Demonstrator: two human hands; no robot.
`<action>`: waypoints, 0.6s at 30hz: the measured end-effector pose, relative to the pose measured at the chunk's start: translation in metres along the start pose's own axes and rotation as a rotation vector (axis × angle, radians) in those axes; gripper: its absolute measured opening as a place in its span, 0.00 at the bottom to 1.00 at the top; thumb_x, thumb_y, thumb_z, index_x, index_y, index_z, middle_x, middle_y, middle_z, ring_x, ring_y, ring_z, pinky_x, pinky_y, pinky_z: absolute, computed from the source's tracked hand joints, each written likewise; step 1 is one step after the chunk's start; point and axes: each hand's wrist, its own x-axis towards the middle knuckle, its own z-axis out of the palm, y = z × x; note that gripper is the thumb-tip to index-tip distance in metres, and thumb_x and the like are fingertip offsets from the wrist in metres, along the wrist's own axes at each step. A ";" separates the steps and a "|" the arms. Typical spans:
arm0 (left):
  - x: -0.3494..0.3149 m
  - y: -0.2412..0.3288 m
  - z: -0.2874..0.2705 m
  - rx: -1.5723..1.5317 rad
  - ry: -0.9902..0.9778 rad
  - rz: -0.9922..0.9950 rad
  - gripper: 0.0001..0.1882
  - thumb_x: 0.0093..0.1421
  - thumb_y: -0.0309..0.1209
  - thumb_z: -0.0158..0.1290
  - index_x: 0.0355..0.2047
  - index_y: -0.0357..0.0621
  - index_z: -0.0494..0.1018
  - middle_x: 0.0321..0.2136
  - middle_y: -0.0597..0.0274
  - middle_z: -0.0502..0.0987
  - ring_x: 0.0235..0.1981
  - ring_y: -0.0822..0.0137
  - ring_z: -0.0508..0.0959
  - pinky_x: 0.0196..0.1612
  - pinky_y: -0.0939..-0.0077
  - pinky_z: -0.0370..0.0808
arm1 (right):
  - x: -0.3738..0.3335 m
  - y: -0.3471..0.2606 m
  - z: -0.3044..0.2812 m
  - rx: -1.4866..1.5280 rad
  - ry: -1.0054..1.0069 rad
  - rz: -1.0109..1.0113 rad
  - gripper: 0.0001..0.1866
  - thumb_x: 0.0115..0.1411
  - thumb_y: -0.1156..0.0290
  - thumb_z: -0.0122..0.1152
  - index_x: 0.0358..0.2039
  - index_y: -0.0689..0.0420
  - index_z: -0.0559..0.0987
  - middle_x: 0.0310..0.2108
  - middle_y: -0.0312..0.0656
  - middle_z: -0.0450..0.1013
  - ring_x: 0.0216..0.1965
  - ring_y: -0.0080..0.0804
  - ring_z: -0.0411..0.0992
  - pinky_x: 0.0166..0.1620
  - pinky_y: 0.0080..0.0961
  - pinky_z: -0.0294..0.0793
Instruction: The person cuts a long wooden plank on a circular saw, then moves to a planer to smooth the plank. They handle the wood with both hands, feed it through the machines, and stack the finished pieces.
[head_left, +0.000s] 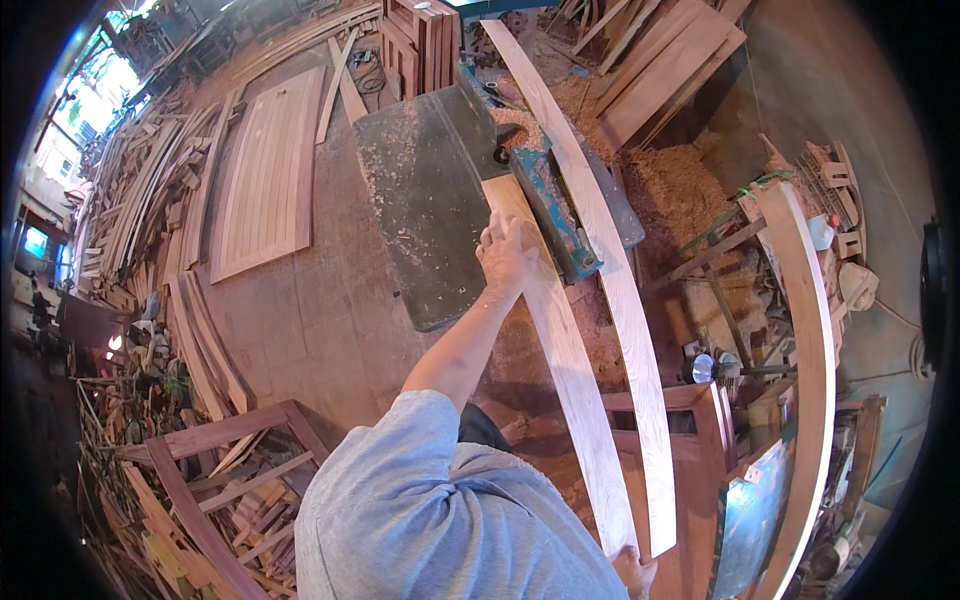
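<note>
A long pale wooden board (573,365) lies lengthwise on the dark metal table (420,190) of a jointer, against its blue fence (550,205). My left hand (505,252) is on the board near its far end, fingers bent over it beside the fence. Down at the board's near end, my right hand (632,572) is closed round the wood, partly cut off by the lower edge. A second long pale plank (610,260) runs beside it on the other side of the fence, apart from my left hand.
A slatted door panel (265,165) lies on the floor to the left, near stacked timber strips (140,190). Wood shavings (680,190) heap behind the jointer. On the right stands a tall plank (808,350); a wooden frame (190,480) rests at lower left.
</note>
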 end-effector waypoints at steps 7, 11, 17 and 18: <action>0.040 -0.055 0.010 -0.016 0.240 -0.059 0.31 0.71 0.40 0.51 0.70 0.39 0.65 0.73 0.45 0.63 0.76 0.48 0.59 0.76 0.44 0.55 | 0.011 -0.028 -0.023 -0.315 -0.040 -0.025 0.19 0.66 0.58 0.73 0.28 0.62 0.86 0.19 0.37 0.76 0.19 0.22 0.72 0.21 0.25 0.68; 0.010 -0.045 0.004 0.508 -0.239 0.508 0.35 0.72 0.47 0.40 0.73 0.42 0.62 0.73 0.52 0.64 0.78 0.49 0.52 0.77 0.36 0.46 | 0.022 -0.048 -0.025 -0.532 -0.097 -0.074 0.20 0.66 0.56 0.72 0.30 0.62 0.86 0.17 0.38 0.76 0.18 0.25 0.72 0.20 0.26 0.68; -0.102 -0.020 -0.080 0.081 -0.717 0.677 0.17 0.65 0.43 0.53 0.43 0.49 0.86 0.35 0.54 0.86 0.47 0.56 0.86 0.55 0.60 0.79 | 0.045 -0.059 -0.011 -0.572 -0.053 -0.081 0.23 0.66 0.54 0.72 0.26 0.63 0.83 0.17 0.37 0.74 0.19 0.24 0.70 0.21 0.28 0.66; -0.095 -0.018 -0.088 -0.087 -0.441 0.456 0.16 0.65 0.42 0.54 0.43 0.47 0.85 0.37 0.53 0.86 0.48 0.55 0.85 0.54 0.61 0.79 | 0.047 -0.059 -0.009 -0.571 -0.042 -0.079 0.23 0.66 0.53 0.72 0.26 0.63 0.83 0.16 0.37 0.73 0.19 0.24 0.69 0.21 0.28 0.66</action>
